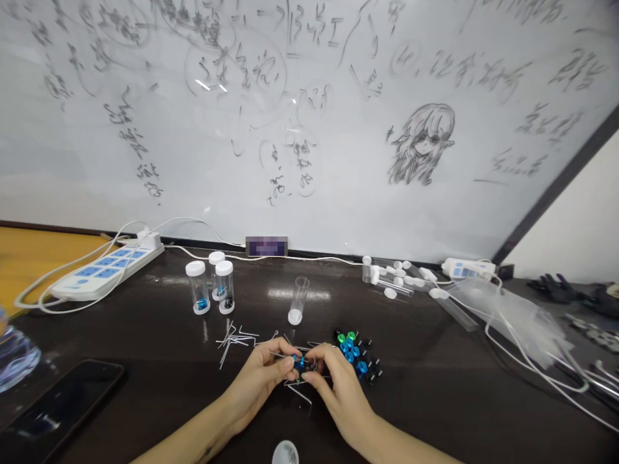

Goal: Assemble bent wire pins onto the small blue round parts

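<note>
My left hand (264,374) and my right hand (333,380) meet at the middle of the dark table (435,399), fingers pinched together on a small blue and black part (300,365). Thin metal pins (235,338) lie scattered just beyond my left hand. A cluster of small blue, green and black parts (356,356) lies just beyond my right hand. An open clear tube (298,299) stands upside down on its white cap behind them. Three capped vials (213,287) stand further left.
A white and blue power strip (104,270) with cables lies at the back left. A dark phone (62,403) lies at the near left beside a clear bottle (14,354). Empty tubes and white caps (401,277) lie at the back right with plastic bags (507,316). A whiteboard (309,116) stands behind.
</note>
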A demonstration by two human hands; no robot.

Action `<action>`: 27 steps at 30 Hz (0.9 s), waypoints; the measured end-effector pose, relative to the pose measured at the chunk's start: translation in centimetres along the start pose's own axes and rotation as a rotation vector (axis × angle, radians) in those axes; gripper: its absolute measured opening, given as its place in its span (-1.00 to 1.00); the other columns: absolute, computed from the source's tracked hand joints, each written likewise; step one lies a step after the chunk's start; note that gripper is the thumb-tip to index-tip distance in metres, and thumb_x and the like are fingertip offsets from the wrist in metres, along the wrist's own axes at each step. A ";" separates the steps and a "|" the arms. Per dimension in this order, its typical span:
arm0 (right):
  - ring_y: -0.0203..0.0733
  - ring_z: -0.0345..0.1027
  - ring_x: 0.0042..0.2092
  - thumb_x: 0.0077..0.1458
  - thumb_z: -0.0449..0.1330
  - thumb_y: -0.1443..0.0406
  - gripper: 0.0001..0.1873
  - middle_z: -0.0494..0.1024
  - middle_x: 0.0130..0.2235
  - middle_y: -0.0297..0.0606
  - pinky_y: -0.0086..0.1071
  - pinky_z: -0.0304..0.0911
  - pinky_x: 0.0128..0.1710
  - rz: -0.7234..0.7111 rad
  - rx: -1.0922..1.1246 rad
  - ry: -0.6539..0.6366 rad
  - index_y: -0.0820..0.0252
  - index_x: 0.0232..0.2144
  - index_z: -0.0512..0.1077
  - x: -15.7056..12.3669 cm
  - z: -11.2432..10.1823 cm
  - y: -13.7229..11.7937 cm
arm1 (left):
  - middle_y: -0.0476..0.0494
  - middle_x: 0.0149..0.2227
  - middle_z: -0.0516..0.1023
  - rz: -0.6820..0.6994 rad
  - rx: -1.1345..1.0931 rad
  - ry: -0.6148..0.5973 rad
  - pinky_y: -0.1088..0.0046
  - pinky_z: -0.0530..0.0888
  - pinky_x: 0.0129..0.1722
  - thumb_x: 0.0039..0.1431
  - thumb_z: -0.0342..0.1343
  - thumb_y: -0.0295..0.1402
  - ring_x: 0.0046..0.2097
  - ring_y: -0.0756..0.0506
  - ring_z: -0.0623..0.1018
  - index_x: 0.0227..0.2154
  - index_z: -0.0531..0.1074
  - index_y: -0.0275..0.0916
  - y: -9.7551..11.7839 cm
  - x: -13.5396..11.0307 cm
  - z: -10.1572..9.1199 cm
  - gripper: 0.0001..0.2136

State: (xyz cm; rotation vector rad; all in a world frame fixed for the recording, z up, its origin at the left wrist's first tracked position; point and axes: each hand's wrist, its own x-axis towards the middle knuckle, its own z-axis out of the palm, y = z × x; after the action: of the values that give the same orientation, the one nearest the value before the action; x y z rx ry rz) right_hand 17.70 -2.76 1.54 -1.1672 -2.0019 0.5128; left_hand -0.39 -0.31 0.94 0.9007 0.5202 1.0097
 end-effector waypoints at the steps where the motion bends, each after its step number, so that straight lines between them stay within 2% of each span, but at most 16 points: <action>1: -0.18 0.25 -0.28 0.19 0.13 0.37 -0.93 0.37 -0.33 -0.35 -0.35 0.17 -0.25 0.017 -0.002 -0.001 0.10 -0.29 0.30 0.0 0.0 -0.1 | -0.07 -0.43 0.49 -0.003 -0.003 0.000 0.51 0.32 -0.28 0.03 0.22 -0.43 -0.41 0.04 0.42 -0.39 0.48 -0.30 0.0 0.0 0.0 -0.93; 5: -0.18 0.24 -0.30 0.21 0.11 0.33 -0.92 0.36 -0.38 -0.35 -0.35 0.16 -0.28 0.019 -0.017 -0.006 0.12 -0.37 0.30 0.1 -0.1 -0.1 | -0.08 -0.42 0.50 -0.010 -0.003 0.003 0.49 0.32 -0.27 0.01 0.24 -0.41 -0.39 0.02 0.43 -0.40 0.49 -0.29 0.0 0.0 0.1 -0.91; 9: -0.16 0.26 -0.28 0.16 0.13 0.39 -0.91 0.38 -0.32 -0.31 -0.32 0.17 -0.23 -0.026 -0.002 0.024 0.10 -0.27 0.31 0.0 0.1 0.1 | -0.06 -0.45 0.49 -0.006 -0.010 0.005 0.51 0.32 -0.29 0.00 0.25 -0.41 -0.42 0.04 0.42 -0.41 0.50 -0.29 0.0 0.1 0.1 -0.91; 13: -0.15 0.27 -0.25 0.18 0.14 0.28 -0.85 0.41 -0.27 -0.30 -0.32 0.18 -0.21 0.021 0.036 0.033 0.09 -0.17 0.31 0.1 0.0 0.0 | -0.07 -0.42 0.50 0.006 -0.033 0.006 0.53 0.32 -0.29 0.02 0.24 -0.41 -0.41 0.05 0.42 -0.41 0.50 -0.30 0.1 0.2 0.1 -0.92; 15: -0.17 0.28 -0.26 0.26 0.03 0.25 -0.90 0.42 -0.32 -0.32 -0.34 0.16 -0.21 0.037 0.034 0.008 0.11 -0.26 0.33 0.2 -0.2 -0.1 | -0.07 -0.41 0.50 0.001 -0.031 0.008 0.54 0.32 -0.29 0.02 0.23 -0.42 -0.40 0.05 0.43 -0.41 0.49 -0.30 0.1 0.2 0.1 -0.93; 17: -0.19 0.28 -0.30 0.32 -0.08 0.26 -0.70 0.41 -0.40 -0.35 -0.35 0.14 -0.22 0.033 0.007 -0.036 0.14 -0.43 0.33 0.4 -0.3 -0.3 | -0.07 -0.42 0.50 -0.012 -0.018 0.005 0.53 0.32 -0.28 0.02 0.23 -0.43 -0.39 0.04 0.43 -0.40 0.49 -0.30 0.0 0.1 0.1 -0.93; 19: -0.20 0.27 -0.31 0.32 -0.07 0.27 -0.66 0.40 -0.44 -0.36 -0.36 0.12 -0.24 0.029 -0.024 -0.060 0.15 -0.50 0.31 0.5 -0.3 -0.3 | -0.07 -0.42 0.50 -0.017 -0.010 0.002 0.52 0.33 -0.28 0.02 0.23 -0.43 -0.39 0.03 0.44 -0.39 0.49 -0.30 0.0 0.1 0.0 -0.92; 24: -0.17 0.24 -0.27 0.21 0.11 0.34 -0.95 0.39 -0.36 -0.34 -0.35 0.15 -0.25 0.028 -0.029 -0.019 0.12 -0.34 0.32 0.4 -0.1 0.0 | -0.07 -0.42 0.49 -0.004 -0.011 0.019 0.52 0.33 -0.29 0.01 0.24 -0.42 -0.40 0.04 0.42 -0.40 0.49 -0.30 -0.2 0.2 -0.2 -0.92; 27: -0.16 0.24 -0.28 0.16 0.14 0.38 -0.93 0.38 -0.36 -0.34 -0.34 0.17 -0.25 0.027 -0.016 -0.001 0.11 -0.28 0.33 0.3 0.0 0.1 | -0.08 -0.42 0.50 -0.004 -0.010 0.031 0.52 0.33 -0.29 0.00 0.25 -0.41 -0.40 0.03 0.43 -0.41 0.50 -0.30 -0.1 0.2 -0.1 -0.91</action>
State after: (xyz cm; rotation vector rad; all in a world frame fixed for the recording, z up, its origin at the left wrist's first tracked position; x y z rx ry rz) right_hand 17.62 -2.49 1.58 -1.2051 -1.9972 0.5112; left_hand -0.29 -0.08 0.85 0.8762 0.5422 1.0234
